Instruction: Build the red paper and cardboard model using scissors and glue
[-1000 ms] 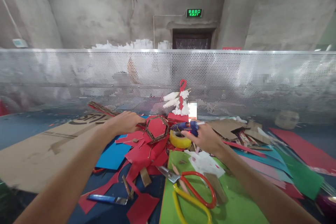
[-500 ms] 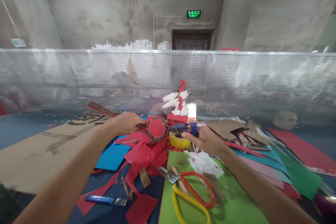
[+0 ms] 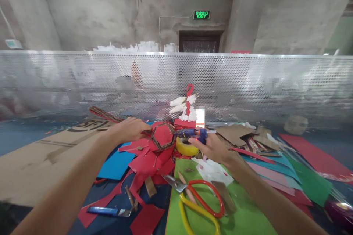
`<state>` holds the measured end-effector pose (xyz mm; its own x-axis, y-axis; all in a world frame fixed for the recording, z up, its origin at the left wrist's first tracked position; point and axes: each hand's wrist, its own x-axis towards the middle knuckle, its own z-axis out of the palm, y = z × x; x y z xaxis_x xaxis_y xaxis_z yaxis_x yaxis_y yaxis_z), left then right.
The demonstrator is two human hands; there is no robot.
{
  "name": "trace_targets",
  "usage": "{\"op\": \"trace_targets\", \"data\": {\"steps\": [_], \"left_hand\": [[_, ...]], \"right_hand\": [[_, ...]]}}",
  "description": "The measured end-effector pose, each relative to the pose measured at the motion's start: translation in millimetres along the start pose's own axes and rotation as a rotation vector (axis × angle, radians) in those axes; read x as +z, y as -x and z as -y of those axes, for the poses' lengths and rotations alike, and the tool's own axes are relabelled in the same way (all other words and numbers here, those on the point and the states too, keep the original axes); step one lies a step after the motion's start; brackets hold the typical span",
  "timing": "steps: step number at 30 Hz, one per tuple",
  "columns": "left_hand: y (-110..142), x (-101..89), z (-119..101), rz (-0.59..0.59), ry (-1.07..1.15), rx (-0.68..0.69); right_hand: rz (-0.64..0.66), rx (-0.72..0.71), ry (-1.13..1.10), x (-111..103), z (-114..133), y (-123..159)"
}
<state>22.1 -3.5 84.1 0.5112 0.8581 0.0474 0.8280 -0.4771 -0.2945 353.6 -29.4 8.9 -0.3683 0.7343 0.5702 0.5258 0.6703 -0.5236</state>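
My right hand (image 3: 211, 145) is closed around a blue hot glue gun (image 3: 190, 133), with a clear glue stick out of its back end. The gun's nozzle points left, at the rim of a red hexagonal cardboard piece (image 3: 162, 135) edged with brown corrugated strips. My left hand (image 3: 134, 129) is closed at that piece's left side; its fingertips are partly hidden. Just below the gun is a roll of yellow tape (image 3: 186, 147). Red paper scraps (image 3: 146, 165) spread under the hexagon. Behind it stands a red ornament with white flowers (image 3: 188, 104).
Scissors with red and yellow handles (image 3: 195, 198) lie on a green sheet (image 3: 248, 213). A blue utility knife (image 3: 109, 211) is at front left. Flat cardboard (image 3: 49, 158) covers the left, coloured paper (image 3: 275, 176) the right. A perforated metal panel (image 3: 234, 80) borders the back.
The whole view has shifted slightly, so things sit a little further left. Both hands keep their holds, and the glue gun's nozzle stays at the hexagon's right rim.
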Motion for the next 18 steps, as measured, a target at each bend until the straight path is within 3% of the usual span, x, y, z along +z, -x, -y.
{"op": "trace_targets", "data": {"steps": [4, 11, 18], "left_hand": [[0, -0.2, 0, 0.01, 0.005, -0.01], [2, -1.2, -1, -0.016, 0.059, 0.02], [0, 2.6, 2, -0.029, 0.061, 0.022]], "right_hand": [[0.039, -0.009, -0.034, -1, 2, -2], [-0.075, 0.009, 0.016, -2, 10, -5], [-0.064, 0.006, 0.037, -3, 9, -5]]}}
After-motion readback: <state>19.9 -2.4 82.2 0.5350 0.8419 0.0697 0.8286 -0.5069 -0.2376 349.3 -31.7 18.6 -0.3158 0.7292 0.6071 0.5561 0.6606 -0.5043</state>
